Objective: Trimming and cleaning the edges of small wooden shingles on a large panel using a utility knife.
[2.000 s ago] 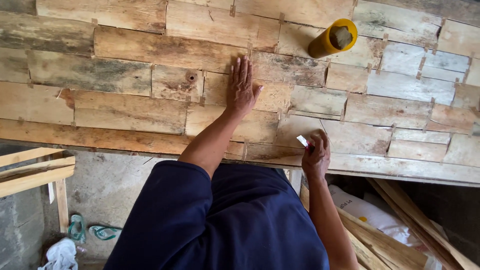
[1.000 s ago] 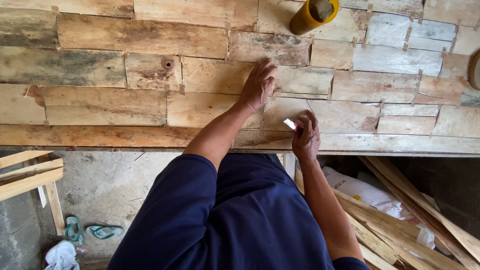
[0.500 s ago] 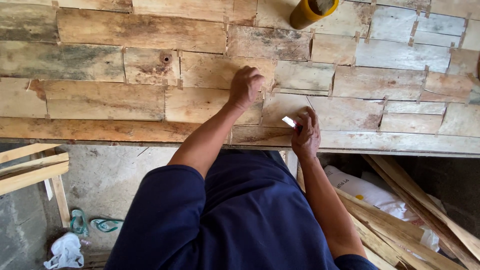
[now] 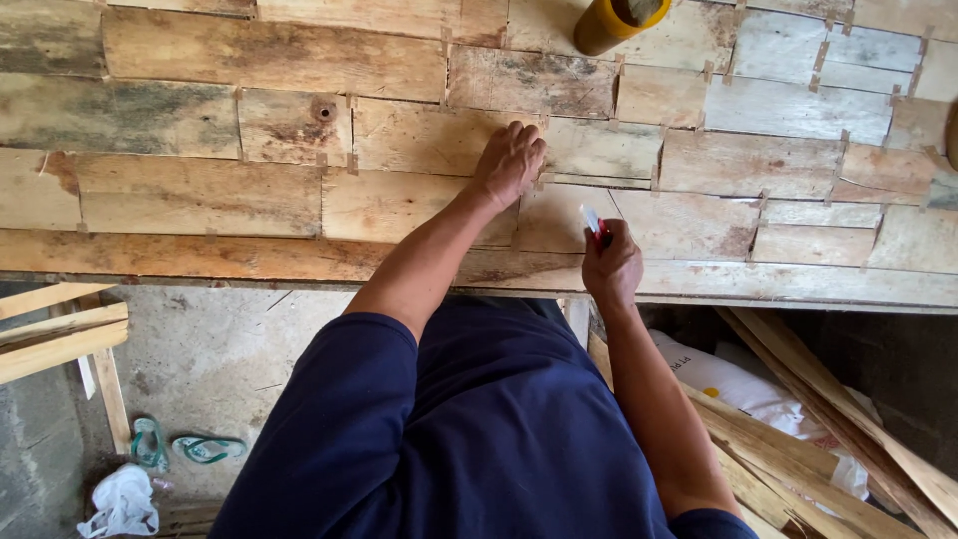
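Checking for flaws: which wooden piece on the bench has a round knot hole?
The short wooden piece left of the left hand; the other pieces show no hole.

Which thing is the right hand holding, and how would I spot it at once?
Start from the big panel of patched wooden pieces across the top of the view. Near its front edge, the right hand is closed on a small cutter. Its red body and pale tip, poking up from the fingers, are the only bright colours on the weathered wood.

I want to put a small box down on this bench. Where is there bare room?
Bare boards left of the left hand; also right of the right hand, below the yellow tube. Crowded between the hands.
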